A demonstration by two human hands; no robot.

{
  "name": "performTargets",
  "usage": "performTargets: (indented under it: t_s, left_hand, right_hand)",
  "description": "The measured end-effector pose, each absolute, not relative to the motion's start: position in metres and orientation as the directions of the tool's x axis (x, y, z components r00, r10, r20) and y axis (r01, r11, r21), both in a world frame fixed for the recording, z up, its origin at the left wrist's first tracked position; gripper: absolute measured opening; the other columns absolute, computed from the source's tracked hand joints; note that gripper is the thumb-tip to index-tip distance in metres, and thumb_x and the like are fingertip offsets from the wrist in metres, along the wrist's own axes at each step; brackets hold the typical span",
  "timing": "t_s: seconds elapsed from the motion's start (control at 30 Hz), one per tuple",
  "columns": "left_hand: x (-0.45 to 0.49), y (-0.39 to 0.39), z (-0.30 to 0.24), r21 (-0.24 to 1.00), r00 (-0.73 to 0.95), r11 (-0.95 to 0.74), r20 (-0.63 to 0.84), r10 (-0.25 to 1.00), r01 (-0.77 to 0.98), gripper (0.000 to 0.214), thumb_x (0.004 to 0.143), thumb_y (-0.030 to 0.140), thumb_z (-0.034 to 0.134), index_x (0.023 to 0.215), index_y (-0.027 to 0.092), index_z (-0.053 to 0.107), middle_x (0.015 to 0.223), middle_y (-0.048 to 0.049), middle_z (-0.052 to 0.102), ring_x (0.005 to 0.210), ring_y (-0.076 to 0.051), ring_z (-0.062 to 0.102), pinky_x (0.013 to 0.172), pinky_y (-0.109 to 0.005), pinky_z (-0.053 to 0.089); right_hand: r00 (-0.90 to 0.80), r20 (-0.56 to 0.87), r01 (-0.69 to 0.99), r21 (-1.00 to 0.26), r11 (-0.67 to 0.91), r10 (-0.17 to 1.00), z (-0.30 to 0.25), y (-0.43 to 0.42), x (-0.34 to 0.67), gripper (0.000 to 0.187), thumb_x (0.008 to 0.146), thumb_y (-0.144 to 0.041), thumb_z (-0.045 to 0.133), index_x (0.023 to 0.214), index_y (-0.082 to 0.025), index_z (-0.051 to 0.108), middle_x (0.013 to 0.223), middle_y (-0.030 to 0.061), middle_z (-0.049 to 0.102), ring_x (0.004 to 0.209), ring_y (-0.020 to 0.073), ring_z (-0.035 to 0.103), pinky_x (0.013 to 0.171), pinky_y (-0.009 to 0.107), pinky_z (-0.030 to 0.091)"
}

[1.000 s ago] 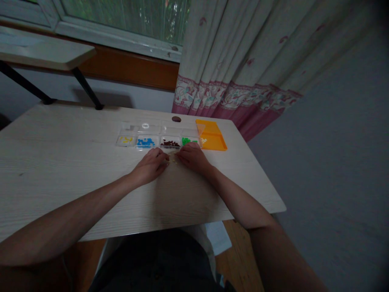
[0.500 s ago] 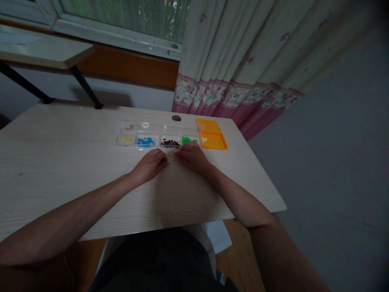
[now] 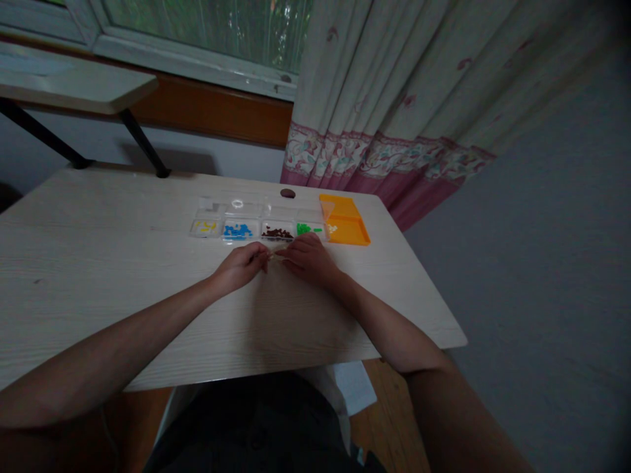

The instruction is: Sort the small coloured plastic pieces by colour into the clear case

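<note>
Centrally, 2 hands: they meet low over the table [image 3: 197, 335], fingertips almost together, probably so that both can work on the same tiny spot.
Left hand [image 3: 241, 264]: fingers curled inward, thumb near the index finger with little gap; whether anything is pinched there is too small to tell.
Right hand [image 3: 310, 258]: palm down, fingers bent and bunched, tips pointing at the left hand's; their grip is hidden, so I cannot tell what they hold.
Pale pieces [image 3: 277, 257]: between the 2 sets of fingertips, just in front of the clear tray; blur hides their exact shape.
Clear tray [image 3: 259, 230]: beyond the hands, its near row keeping 4 colours apart, presumably for easy picking: yellow pieces [image 3: 206, 226], blue pieces [image 3: 237, 231], dark brown pieces [image 3: 277, 234] and green pieces [image 3: 303, 228], left to right.
Orange tray [image 3: 352, 231]: against the clear tray's right end, white pieces [image 3: 332, 228] at its left side, seemingly within the right hand's reach.
Brown oval object [image 3: 288, 193]: near the table's far edge, apart from the hands.
</note>
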State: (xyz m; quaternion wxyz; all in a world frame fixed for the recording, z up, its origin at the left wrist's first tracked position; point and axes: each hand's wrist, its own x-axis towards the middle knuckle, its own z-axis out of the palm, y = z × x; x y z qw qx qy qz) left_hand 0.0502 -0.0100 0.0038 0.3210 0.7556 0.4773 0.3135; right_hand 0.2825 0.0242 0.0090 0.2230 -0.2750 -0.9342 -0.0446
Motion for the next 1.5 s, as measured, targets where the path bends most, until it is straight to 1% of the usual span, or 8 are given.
performTargets:
  t_s: [0.13,0.53,0.93,1.03,1.13,1.27,1.4,1.5]
  left_hand:
    - [0.050,-0.008,0.003,0.755,0.365,-0.360,0.171,0.915,0.548,0.037,0.097,0.044,0.040,0.079,0.019,0.059,0.068,0.0012,0.061,0.062,-0.014,0.053,0.064,-0.025,0.041]
    - [0.049,-0.007,-0.001,0.740,0.373,-0.367,0.169,0.912,0.563,0.037,0.098,0.043,0.038,0.077,0.019,0.057,0.067,0.0012,0.061,0.061,-0.014,0.054,0.062,-0.025,0.040]
    - [0.048,-0.008,-0.001,0.669,0.415,-0.422,0.183,0.891,0.611,0.037,0.100,0.045,0.034,0.077,0.020,0.051,0.069,0.0008,0.058,0.066,-0.015,0.054,0.063,-0.026,0.038]
    - [0.049,-0.010,0.002,0.696,0.399,-0.406,0.185,0.898,0.593,0.039,0.100,0.047,0.032,0.077,0.021,0.049,0.068,0.0013,0.057,0.064,-0.014,0.053,0.063,-0.026,0.038]
    - [0.048,-0.011,0.004,0.729,0.394,-0.382,0.167,0.904,0.567,0.041,0.101,0.047,0.030,0.076,0.020,0.049,0.068,0.0014,0.056,0.062,-0.014,0.051,0.062,-0.026,0.038]
    - [0.047,-0.010,0.002,0.725,0.394,-0.386,0.171,0.903,0.570,0.039,0.100,0.047,0.032,0.076,0.020,0.050,0.068,0.0013,0.057,0.061,-0.014,0.051,0.061,-0.026,0.038]
    - [0.047,-0.010,0.001,0.720,0.405,-0.392,0.168,0.899,0.573,0.036,0.099,0.043,0.034,0.077,0.021,0.051,0.069,0.0012,0.058,0.063,-0.014,0.052,0.061,-0.026,0.038]
    - [0.047,-0.011,0.002,0.712,0.411,-0.397,0.165,0.896,0.579,0.035,0.099,0.042,0.034,0.077,0.021,0.051,0.070,0.0007,0.058,0.065,-0.015,0.053,0.063,-0.026,0.038]
  right_hand:
    - [-0.736,0.455,0.548,-0.037,0.836,0.502,0.011,0.019,0.275,0.029,0.097,-0.042,0.053,0.115,-0.027,0.070,0.095,0.0046,0.071,0.098,0.0207,0.055,0.094,0.038,0.035]
    - [-0.702,0.525,0.544,-0.041,0.838,0.482,0.011,0.012,0.267,0.022,0.097,-0.038,0.054,0.100,-0.028,0.074,0.089,0.0023,0.071,0.092,0.0186,0.057,0.091,0.036,0.038]
    - [-0.772,0.490,0.476,0.022,0.879,0.406,0.008,0.011,0.269,0.021,0.096,-0.027,0.051,0.104,-0.030,0.071,0.093,0.0019,0.069,0.099,0.0197,0.054,0.101,0.040,0.034]
    - [-0.739,0.504,0.515,-0.005,0.857,0.447,0.010,0.014,0.273,0.021,0.097,-0.028,0.051,0.102,-0.030,0.071,0.094,0.0022,0.070,0.100,0.0195,0.055,0.102,0.040,0.032]
    - [-0.615,0.551,0.643,-0.063,0.764,0.563,0.016,0.026,0.290,0.022,0.097,-0.031,0.050,0.099,-0.028,0.072,0.094,0.0035,0.070,0.098,0.0208,0.055,0.100,0.041,0.032]
    - [-0.300,0.605,0.874,-0.136,0.467,0.738,0.023,0.051,0.329,0.029,0.097,-0.037,0.048,0.095,-0.023,0.074,0.092,0.0071,0.071,0.097,0.0249,0.054,0.095,0.044,0.031]
    - [-0.060,0.523,0.977,-0.143,0.157,0.850,0.021,0.069,0.362,0.032,0.095,-0.035,0.047,0.096,-0.018,0.075,0.098,0.0123,0.070,0.101,0.0298,0.050,0.089,0.044,0.031]
    - [0.017,0.429,0.993,-0.112,0.034,0.903,0.014,0.075,0.372,0.033,0.095,-0.034,0.046,0.100,-0.017,0.075,0.103,0.0142,0.069,0.104,0.0313,0.049,0.087,0.044,0.031]
